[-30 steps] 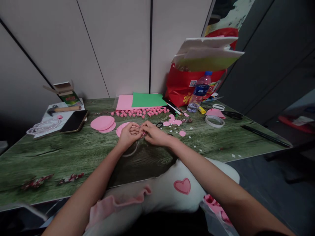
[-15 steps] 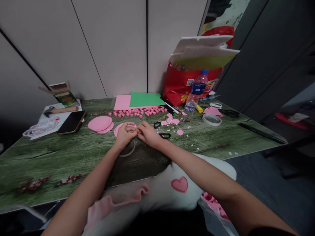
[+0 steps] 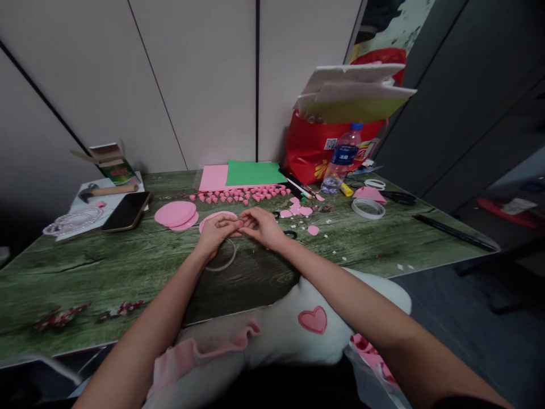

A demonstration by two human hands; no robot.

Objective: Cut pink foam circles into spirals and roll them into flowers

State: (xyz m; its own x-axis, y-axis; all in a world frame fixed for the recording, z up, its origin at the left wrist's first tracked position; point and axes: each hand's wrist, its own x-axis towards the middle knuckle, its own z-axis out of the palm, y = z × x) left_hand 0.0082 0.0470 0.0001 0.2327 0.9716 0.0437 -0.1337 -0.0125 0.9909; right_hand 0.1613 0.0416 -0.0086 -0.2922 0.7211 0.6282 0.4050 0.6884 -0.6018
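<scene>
My left hand (image 3: 216, 232) pinches a small pink piece (image 3: 240, 224) between thumb and fingers; its exact shape is too small to make out. Close beside it, my right hand (image 3: 264, 228) has its thumb and fingers apart, with the fingertips near the pink piece. Under and behind my left hand lies a pink paper disc (image 3: 221, 216), partly hidden. A roll of tape (image 3: 230, 258) lies on the table just below my left wrist. Black-handled scissors (image 3: 290, 234) are mostly covered by my right hand. Several small pink heart-like pieces (image 3: 244, 196) stand in rows beyond my hands.
Pink paper discs (image 3: 174, 213), a phone (image 3: 126, 211), a hammer (image 3: 113, 190) and beads (image 3: 72, 222) lie left. Pink scraps (image 3: 296, 209), white tape (image 3: 368, 208), a water bottle (image 3: 342, 159) and a red bag (image 3: 306, 142) are right. Green paper (image 3: 253, 172) lies at the back.
My right hand has drawn slightly right and its fingers have parted from the pinch. My left hand still holds the small pink piece, now more visible. The view has shifted slightly.
</scene>
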